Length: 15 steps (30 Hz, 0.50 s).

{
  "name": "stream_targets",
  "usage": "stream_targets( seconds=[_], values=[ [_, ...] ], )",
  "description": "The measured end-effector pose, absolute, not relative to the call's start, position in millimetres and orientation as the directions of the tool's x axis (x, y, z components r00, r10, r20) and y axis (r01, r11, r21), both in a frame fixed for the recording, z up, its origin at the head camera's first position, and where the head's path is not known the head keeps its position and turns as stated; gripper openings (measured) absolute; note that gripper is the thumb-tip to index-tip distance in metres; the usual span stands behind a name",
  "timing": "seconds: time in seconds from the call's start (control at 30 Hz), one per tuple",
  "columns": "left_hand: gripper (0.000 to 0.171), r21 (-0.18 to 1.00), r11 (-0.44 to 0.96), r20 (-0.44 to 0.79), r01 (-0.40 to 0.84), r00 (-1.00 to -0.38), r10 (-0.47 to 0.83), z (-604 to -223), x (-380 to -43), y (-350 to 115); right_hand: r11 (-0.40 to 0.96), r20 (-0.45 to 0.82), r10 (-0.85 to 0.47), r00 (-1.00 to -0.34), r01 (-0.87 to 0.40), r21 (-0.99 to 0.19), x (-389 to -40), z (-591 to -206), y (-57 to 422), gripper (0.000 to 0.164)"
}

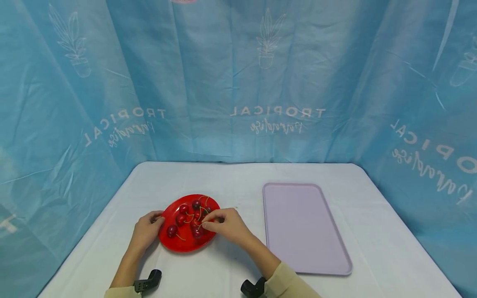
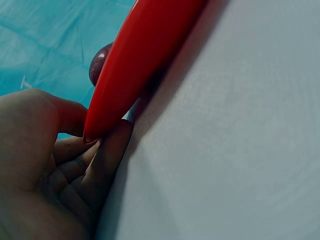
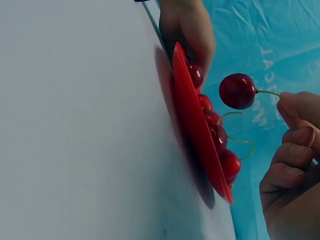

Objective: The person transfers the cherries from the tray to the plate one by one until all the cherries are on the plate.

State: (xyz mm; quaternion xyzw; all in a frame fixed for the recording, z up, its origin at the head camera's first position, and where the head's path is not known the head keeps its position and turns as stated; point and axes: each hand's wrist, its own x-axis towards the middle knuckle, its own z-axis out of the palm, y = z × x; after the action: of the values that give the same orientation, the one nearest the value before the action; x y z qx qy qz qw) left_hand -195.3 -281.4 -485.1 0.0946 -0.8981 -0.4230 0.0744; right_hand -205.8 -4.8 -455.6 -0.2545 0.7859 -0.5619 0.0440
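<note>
A round red plate point(image 1: 182, 246) with several dark red cherries point(image 1: 172, 231) on it stands left of the middle of the table. My left hand point(image 1: 144, 232) grips its left rim, thumb over the edge and fingers underneath, as the left wrist view shows close up. Over the plate's right side, my right hand point(image 1: 231, 227) pinches the thin green stem of one cherry point(image 3: 237, 91) between thumb and fingertip. That cherry hangs apart from the others in the right wrist view, raised above the plate. Its remaining fingers point(image 3: 285, 172) are curled toward the palm.
To the right on the white-covered table point(image 1: 231, 273) lies a flat, pale purple tray point(image 1: 298, 227) with a low rim. Blue printed curtains point(image 1: 238, 82) enclose the table at the back and both sides. Dark wrist devices point(image 1: 149, 281) sit on both forearms.
</note>
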Motion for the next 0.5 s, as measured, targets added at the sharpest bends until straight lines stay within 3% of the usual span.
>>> stream_targets(
  seconds=[0.5],
  values=[
    [0.04, 0.769, 0.63, 0.042, -0.111, -0.974, -0.222, -482.6, -193.3, -281.3, 0.249, 0.19, -0.441, -0.877, -0.323, -0.913, -209.9, -457.3, -30.6, 0.005]
  ],
)
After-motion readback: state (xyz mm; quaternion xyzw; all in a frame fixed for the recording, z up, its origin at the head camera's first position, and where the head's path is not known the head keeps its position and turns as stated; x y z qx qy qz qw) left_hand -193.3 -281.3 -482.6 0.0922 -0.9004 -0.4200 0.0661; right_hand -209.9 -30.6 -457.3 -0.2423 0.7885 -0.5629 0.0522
